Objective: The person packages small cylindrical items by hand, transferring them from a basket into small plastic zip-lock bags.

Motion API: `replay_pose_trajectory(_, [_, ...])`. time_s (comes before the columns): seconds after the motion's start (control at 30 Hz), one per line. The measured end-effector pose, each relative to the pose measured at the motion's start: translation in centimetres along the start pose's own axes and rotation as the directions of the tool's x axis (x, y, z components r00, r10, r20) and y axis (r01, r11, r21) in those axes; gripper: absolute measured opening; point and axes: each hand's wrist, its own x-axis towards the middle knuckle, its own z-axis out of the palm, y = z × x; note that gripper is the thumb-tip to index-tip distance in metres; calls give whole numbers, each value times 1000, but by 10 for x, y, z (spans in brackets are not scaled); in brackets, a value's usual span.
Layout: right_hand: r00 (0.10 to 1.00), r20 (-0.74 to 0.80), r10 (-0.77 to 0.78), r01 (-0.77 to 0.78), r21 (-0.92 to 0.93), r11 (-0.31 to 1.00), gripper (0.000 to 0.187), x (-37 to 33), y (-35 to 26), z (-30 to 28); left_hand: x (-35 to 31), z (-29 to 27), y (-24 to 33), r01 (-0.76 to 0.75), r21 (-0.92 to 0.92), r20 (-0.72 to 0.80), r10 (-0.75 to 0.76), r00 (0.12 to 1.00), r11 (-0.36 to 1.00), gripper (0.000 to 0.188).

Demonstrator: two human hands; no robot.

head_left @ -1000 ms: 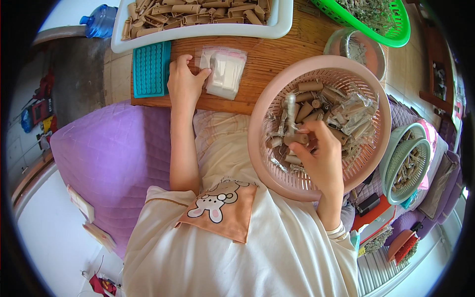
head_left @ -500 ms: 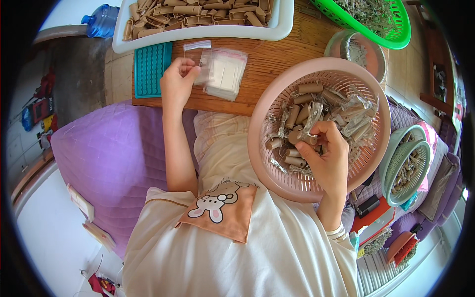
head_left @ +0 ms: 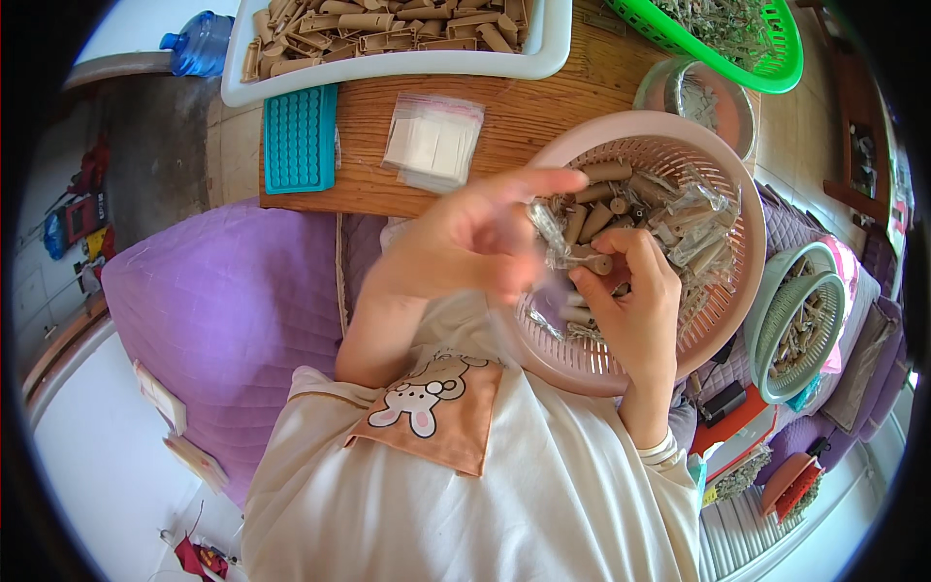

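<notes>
My left hand [head_left: 465, 242] is smeared by motion over the left rim of the pink basket [head_left: 504, 320]. Its thumb and fingers pinch a clear plastic bag [head_left: 551, 299], which shows only as a faint see-through blur. Inside the basket, my right hand [head_left: 635, 286] holds a brown cylindrical piece [head_left: 599, 263] between thumb and fingertips, its round end showing. Around it lie several brown cylinders and pieces wrapped in clear film [head_left: 703, 242]. A stack of clear bags with white cards [head_left: 433, 145] rests on the wooden table.
A teal ridged tray [head_left: 299, 141] lies at the table's left. Behind it stands a white bin [head_left: 388, 65] of brown parts. A green basket [head_left: 787, 73] and a clear round tub [head_left: 742, 121] are at the back right. Pale green baskets [head_left: 761, 364] sit at the right.
My left hand has left the stack of bags and swung right and nearer, to the pink basket, taking a clear bag along. My right hand stays nearly in place with the brown cylinder.
</notes>
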Motion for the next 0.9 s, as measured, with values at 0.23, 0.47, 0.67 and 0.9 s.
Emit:
replay_pose_trajectory(0.23, [998,-55,-39,43,66,997,25,-1,1,-2,10,11,-11,103,164,-219,-66,974,981,31])
replay_pose_trajectory(0.47, [982,-169,84,61,705,707,31,-9,4,12,8,11,-35,-67,-126,-140,49,989,990,20])
replay_pose_trajectory(0.67, [969,-246,10,171,704,690,31,-11,7,14,10,19,-31,17,-19,-101,-19,995,1000,19])
replay_pose_trajectory(0.9, [918,-386,94,85,421,903,14,-6,8,6,11,27,-26,59,367,-267,45,963,929,24])
